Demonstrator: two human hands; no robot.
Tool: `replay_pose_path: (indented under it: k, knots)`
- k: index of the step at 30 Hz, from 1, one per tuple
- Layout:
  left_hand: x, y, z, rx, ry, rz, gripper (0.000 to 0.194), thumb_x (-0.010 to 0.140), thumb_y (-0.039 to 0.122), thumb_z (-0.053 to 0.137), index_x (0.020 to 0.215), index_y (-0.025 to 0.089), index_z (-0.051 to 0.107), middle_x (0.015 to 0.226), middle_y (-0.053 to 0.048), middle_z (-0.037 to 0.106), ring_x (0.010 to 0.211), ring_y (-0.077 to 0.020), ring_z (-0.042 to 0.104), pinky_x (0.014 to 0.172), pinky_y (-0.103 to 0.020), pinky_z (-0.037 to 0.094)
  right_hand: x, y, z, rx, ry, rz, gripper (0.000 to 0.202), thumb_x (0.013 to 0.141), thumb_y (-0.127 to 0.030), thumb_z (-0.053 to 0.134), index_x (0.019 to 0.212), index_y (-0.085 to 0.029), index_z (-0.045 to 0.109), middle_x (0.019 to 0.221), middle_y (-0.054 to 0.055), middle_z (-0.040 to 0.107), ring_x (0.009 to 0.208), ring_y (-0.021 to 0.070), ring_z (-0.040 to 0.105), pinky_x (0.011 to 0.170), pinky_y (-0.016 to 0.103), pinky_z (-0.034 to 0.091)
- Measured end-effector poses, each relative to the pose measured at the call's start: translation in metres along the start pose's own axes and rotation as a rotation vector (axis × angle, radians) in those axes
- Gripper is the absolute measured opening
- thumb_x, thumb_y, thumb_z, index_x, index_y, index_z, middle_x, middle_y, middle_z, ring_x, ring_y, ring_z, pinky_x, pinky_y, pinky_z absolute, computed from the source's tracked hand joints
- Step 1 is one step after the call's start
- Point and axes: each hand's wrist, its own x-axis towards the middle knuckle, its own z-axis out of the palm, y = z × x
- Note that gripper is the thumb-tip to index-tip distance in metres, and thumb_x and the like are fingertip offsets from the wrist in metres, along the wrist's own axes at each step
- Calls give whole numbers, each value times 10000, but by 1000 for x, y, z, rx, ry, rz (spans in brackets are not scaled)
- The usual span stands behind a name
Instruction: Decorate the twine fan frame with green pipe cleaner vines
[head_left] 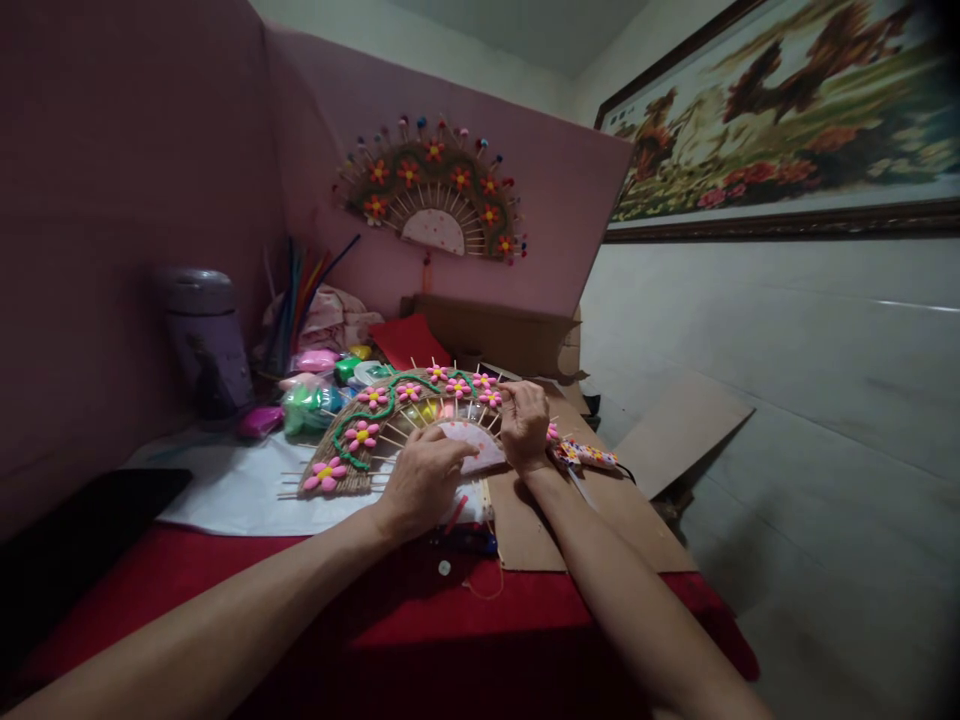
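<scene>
A fan-shaped piece wrapped in brown twine (346,480) lies in front of me, with thin sticks, a green wavy strip and pink flowers (324,474) with yellow centres. My left hand (424,478) rests over its lower middle, fingers curled, with the fingertips by the pale spotted half-circle (472,447). At the fan's upper right, my right hand (525,420) has its thumb and forefinger pinched together at the twine band beside a pink flower; whatever is between them is too small to tell.
A finished-looking fan (433,230) hangs on the pink board (315,130). Bagged coloured clay (311,405), a purple flask (210,350) and pipe cleaners (289,310) stand at the left. Cardboard (525,530) and a patterned roll (589,455) lie right. A white button (444,568) sits on red cloth (375,600).
</scene>
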Motion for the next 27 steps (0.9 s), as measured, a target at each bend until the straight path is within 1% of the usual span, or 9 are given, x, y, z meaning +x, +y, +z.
replay_pose_path:
  k: [4,7,9,11,15,18,22,27]
  knots:
    - [0,-2,2,34,13,-11,321,782,46,481,1001,190,666,878,-76,677,837,-208,586,759,-381,418,0,-1,0,15,-33,-21,204,921,-247,443,902,-189,638,919,60,664,928,208,514,852,362,392]
    - [0,0,1,49,-2,24,388,735,25,492,1039,207,652,865,-63,658,871,-216,560,785,-394,427,0,-2,0,39,-49,-29,192,917,-237,452,915,-193,639,930,54,667,934,204,513,868,362,396]
    - [0,2,0,88,-45,51,424,702,18,503,1046,219,648,881,-61,643,901,-228,536,815,-415,426,-1,-2,0,49,-52,-26,188,913,-228,455,924,-199,640,936,50,667,941,205,513,877,367,398]
    - [-1,4,-1,125,-97,51,431,691,34,522,1051,235,649,962,-72,627,952,-242,518,846,-437,421,-1,-1,0,53,-55,-16,192,912,-219,451,928,-203,642,948,50,666,953,207,516,884,375,398]
    - [-3,5,-3,146,-181,2,418,701,117,584,1097,241,632,1161,-98,567,1122,-288,455,927,-477,383,-1,-1,0,57,-60,-13,195,913,-219,446,930,-202,640,958,52,666,960,207,518,891,379,398]
    - [-4,4,-3,180,-219,-22,417,729,148,581,1137,231,605,1205,-109,552,1177,-315,425,937,-500,369,-1,-2,0,65,-68,-18,188,914,-224,454,921,-202,640,953,50,666,959,206,521,897,379,397]
    - [-5,2,0,244,-222,-42,371,774,163,542,1136,219,597,1217,-114,557,1193,-331,426,921,-517,369,0,-4,0,89,-70,-34,162,908,-225,478,889,-195,636,941,48,667,950,199,525,897,374,400]
    - [-3,-2,2,285,-209,-101,407,739,170,582,1145,206,587,1279,-131,519,1184,-342,436,907,-511,394,0,-4,0,105,-85,-45,150,900,-220,491,890,-202,640,945,46,670,953,197,534,900,377,402]
